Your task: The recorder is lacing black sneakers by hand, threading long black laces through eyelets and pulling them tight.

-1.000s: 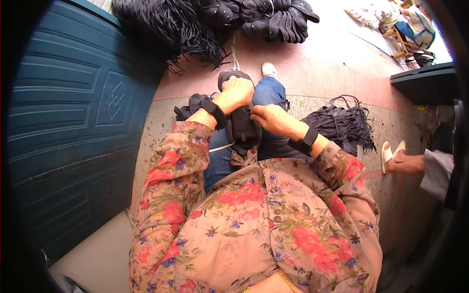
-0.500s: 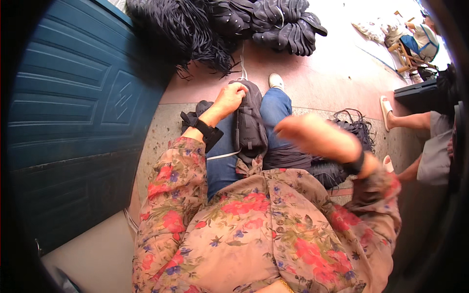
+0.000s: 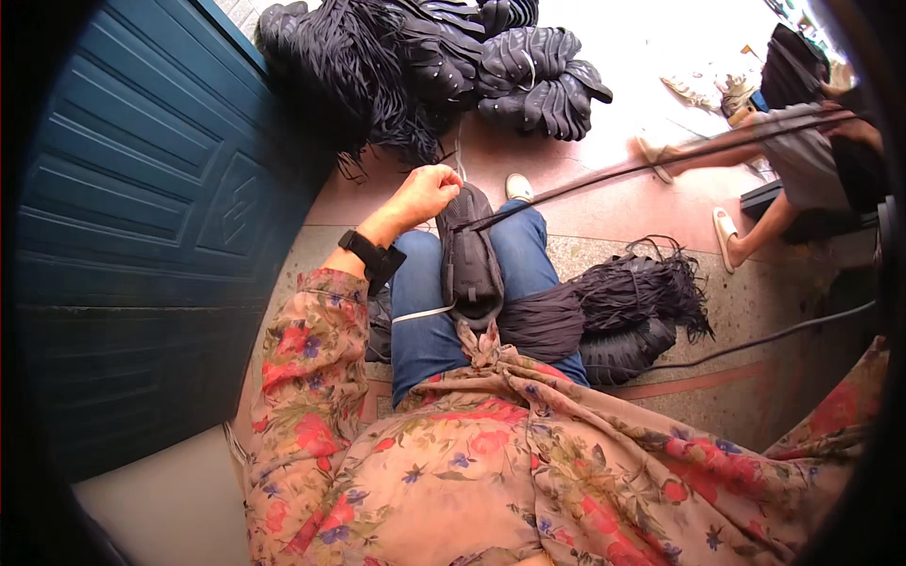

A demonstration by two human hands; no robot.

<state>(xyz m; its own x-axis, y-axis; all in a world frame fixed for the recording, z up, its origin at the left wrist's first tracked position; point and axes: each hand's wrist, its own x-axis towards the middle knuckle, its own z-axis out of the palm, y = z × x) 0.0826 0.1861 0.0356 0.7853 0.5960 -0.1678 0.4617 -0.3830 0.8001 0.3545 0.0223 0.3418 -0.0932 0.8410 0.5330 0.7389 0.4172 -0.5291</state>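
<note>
A long, narrow black padded piece (image 3: 472, 269), shaped like a bag's shoulder strap, lies along my lap between my thighs. My left hand (image 3: 429, 193) is closed at its far end; what the fingertips pinch is partly hidden. From the padded piece a dark webbing strap (image 3: 642, 170) runs taut to the far right edge. My right arm reaches out at the right; only its floral sleeve (image 3: 840, 406) shows and the hand lies outside the picture. A white cord (image 3: 422, 313) crosses my left thigh.
Big bundles of black padded pieces (image 3: 533, 80) with hanging webbing (image 3: 349, 66) lie ahead on the floor. Another black bundle (image 3: 642, 297) rests by my right thigh. A blue panelled door (image 3: 142, 189) stands at the left. Another person's leg (image 3: 755, 231) is at the right.
My right hand has swung out of the picture to the right. A dark strap now stretches out from the padded piece. My left hand stays at the far end.
</note>
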